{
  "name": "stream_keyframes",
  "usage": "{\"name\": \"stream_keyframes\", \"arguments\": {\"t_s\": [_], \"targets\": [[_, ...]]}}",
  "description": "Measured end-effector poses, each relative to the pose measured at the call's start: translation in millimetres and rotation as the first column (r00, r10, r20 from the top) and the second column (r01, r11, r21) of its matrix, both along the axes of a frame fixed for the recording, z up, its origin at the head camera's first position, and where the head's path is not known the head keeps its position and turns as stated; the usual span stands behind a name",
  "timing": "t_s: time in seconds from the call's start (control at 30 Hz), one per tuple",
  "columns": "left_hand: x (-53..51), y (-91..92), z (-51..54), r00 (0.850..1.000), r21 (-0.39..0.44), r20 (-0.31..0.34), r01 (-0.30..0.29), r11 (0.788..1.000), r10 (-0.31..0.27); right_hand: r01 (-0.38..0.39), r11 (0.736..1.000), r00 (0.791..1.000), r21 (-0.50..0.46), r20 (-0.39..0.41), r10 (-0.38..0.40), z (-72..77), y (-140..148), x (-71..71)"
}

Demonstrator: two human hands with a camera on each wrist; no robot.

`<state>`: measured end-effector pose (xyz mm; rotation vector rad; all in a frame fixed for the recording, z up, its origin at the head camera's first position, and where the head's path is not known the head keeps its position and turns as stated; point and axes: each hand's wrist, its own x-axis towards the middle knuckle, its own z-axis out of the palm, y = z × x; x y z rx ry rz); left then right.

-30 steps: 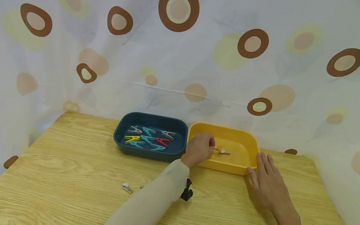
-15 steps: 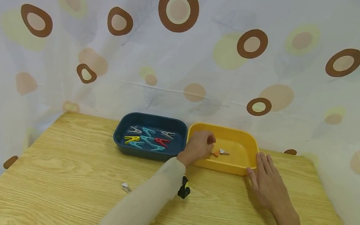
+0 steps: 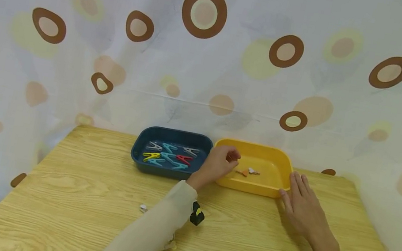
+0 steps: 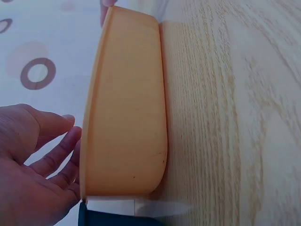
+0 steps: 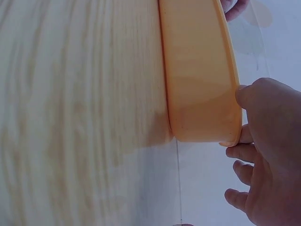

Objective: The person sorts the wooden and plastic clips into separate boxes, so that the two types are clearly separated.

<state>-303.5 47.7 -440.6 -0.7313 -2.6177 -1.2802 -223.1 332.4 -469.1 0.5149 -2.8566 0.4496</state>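
My left hand [image 3: 220, 161] hovers over the left part of a yellow tray [image 3: 254, 189], its fingers loosely bent. Thumb and index stand apart in the left wrist view, with nothing seen between them. Inside the tray lie a small clip with an orange heart [image 3: 244, 172] and one with a white heart [image 3: 252, 171]. At the front right corner my right hand [image 3: 304, 211] rests against the tray, thumb on the front rim and mostly straight fingers along the side. The right wrist view shows its thumb [image 5: 243, 97] touching the rim.
A dark blue tray [image 3: 160, 172] stands against the yellow one's left side. It holds several clothespins, among them a yellow clothespin [image 3: 151, 156] and a red clothespin [image 3: 184, 159]. On the wooden table, a white-heart clip [image 3: 143, 208] lies partly behind the left sleeve. A patterned curtain [image 3: 229, 58] hangs behind.
The orange-heart clip, earlier at my left fingertips, now lies on the yellow tray's floor. My left hand has drawn slightly back to the left, fingers loosened. The right hand stays at the corner.
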Motion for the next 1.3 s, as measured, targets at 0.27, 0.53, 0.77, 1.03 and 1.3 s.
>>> {"name": "stream_keyframes", "arguments": {"t_s": [0.27,0.53,0.77,1.03,1.3], "targets": [[17.2,-21.5,10.1,1.0,0.026,0.009,0.022,0.999,-0.022,-0.018,1.0,1.0,-0.015,-0.014,0.017,-1.0,-0.7,1.1],[30.9,-43.9,13.0,0.999,0.07,0.035,0.002,0.998,-0.004,-0.022,1.0,0.999,-0.021,-0.031,0.021,-2.3,0.7,0.6],[47.1,-75.2,8.3,0.999,0.128,0.029,-0.034,0.991,0.031,-0.026,0.999,0.999,-0.026,-0.031,0.025,-6.1,2.6,-1.5],[66.8,-105.6,2.0,0.999,0.141,0.011,-0.049,0.989,0.048,-0.019,0.999,1.0,-0.035,-0.015,0.018,-5.5,2.6,0.3],[84.3,-132.0,-3.2,0.998,0.154,0.005,-0.063,0.986,0.063,-0.024,1.0,1.0,-0.019,0.0,0.024,-4.9,2.6,-0.8]]}}
